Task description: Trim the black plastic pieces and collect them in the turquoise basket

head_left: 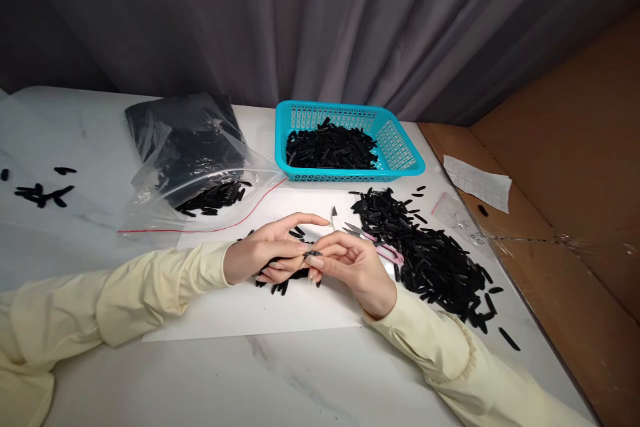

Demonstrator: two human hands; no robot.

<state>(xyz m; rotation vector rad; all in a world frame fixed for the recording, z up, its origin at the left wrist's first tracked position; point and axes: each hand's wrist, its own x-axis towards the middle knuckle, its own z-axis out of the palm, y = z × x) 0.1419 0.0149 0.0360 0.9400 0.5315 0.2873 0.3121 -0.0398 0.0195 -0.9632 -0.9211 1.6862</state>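
Note:
My left hand point(273, 250) and my right hand point(350, 263) meet over a white sheet point(250, 310) at the table's middle. Both pinch one small black strip point(313, 254) between their fingertips. The left hand also holds a bunch of black strips point(287, 277) under its palm. Pink-handled thread snips point(373, 245) lie in the right hand, blades pointing up and left. A large heap of black strips point(425, 253) lies just right of the right hand.
A turquoise basket point(400, 147) holding black strips stands behind the hands. A clear zip bag point(200, 160) with more strips lies at the back left. Loose strips point(43, 193) lie far left. A paper slip point(477, 181) rests on brown cardboard point(575, 213) at the right.

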